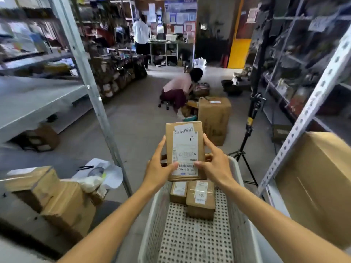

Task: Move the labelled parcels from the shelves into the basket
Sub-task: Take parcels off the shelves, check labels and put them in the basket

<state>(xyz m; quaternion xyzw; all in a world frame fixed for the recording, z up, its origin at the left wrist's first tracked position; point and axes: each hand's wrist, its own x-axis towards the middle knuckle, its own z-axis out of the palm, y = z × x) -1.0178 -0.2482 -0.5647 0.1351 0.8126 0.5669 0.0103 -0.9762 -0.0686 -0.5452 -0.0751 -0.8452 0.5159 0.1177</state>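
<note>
Parcels come first: two sit at the far end of your white perforated basket (152, 224), a small labelled box (178, 191) by the left wall and a larger labelled box (201, 200) touching its right side, both label-up. They are packed tight into that end, probably to leave room nearer you.

Above them you hold a third labelled parcel (185, 150), over the basket's far end and clear of its rim. Its label faces you with the barcode at the near edge and the print upside down. You seem to have tilted it up to check the label before lowering it.

Your left hand (157, 164) grips the parcel's left edge, thumb pressed on the label beside the barcode, fingers along the side and behind. Your right hand (216, 164) mirrors it on the right edge, thumb on the label's lower corner and forefinger stretched up the side. Neither hand is free; both are closed round the one parcel.

Brown cartons (57, 202) crowd the low shelf at your left, and a big carton (319, 186) fills the shelf at your right. Beyond the basket stands a black tripod (250, 120), then a tall floor carton (213, 118). A crouching person (180, 88) sorts goods behind it, and a standing person (141, 33) faces the far counter.
</note>
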